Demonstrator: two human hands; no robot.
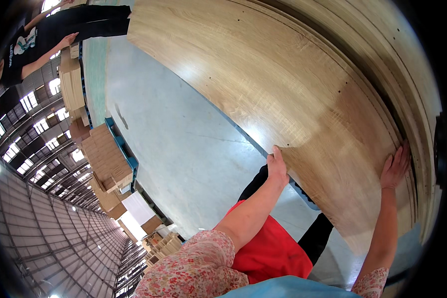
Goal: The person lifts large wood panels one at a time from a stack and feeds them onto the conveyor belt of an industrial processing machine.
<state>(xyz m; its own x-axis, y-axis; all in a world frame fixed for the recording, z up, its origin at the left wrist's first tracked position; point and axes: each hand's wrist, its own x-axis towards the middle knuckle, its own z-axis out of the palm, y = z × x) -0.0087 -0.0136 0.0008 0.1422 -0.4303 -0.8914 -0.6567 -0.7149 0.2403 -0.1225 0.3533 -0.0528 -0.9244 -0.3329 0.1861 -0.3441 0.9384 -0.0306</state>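
Note:
A long wood-grain panel with small drilled holes lies on top of a stack of similar panels and stretches away to the upper left. My left hand grips its left edge, one finger laid on the top face and the rest of the hand at the rim. Toward the panel's right edge, my right hand rests with its fingers stretched out and slightly apart. The undersides of both hands are hidden.
Another stack of wood-grain panels rises close on the right. Across the grey floor, cardboard stacks stand on blue pallets. A person in black stands by the panel's far end.

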